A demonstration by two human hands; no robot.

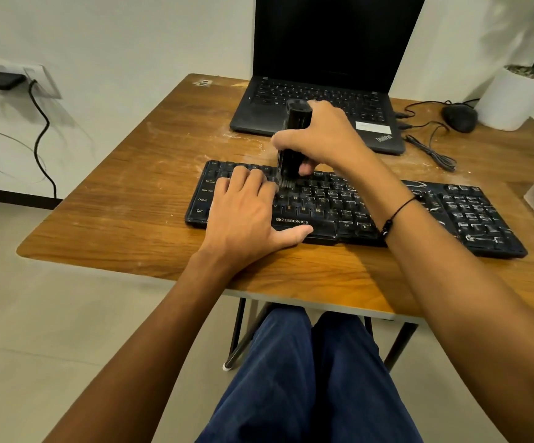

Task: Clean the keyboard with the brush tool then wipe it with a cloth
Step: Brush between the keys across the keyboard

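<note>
Black keyboard (pixel 387 212) laid on wooden table (pixel 125 199), white residue seen on right-hand keys. Brush tool (pixel 293 145) held upright, clamped in right hand (pixel 320 139), bristles touching upper key rows. Left hand (pixel 246 209) laid flat, fingers extended on keyboard's left end. Behind keyboard: open laptop (pixel 323 91), mouse (pixel 459 118), white pot (pixel 515 97) with plant.

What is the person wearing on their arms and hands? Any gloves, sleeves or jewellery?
No gloves and no sleeves in view: both forearms are bare up to the picture's edge. The left hand carries no ring or band that I can see. Just behind the right hand, the wrist wears a thin black cord bracelet with a small dark bead or clasp on it. Dark blue trousers show below.
</note>
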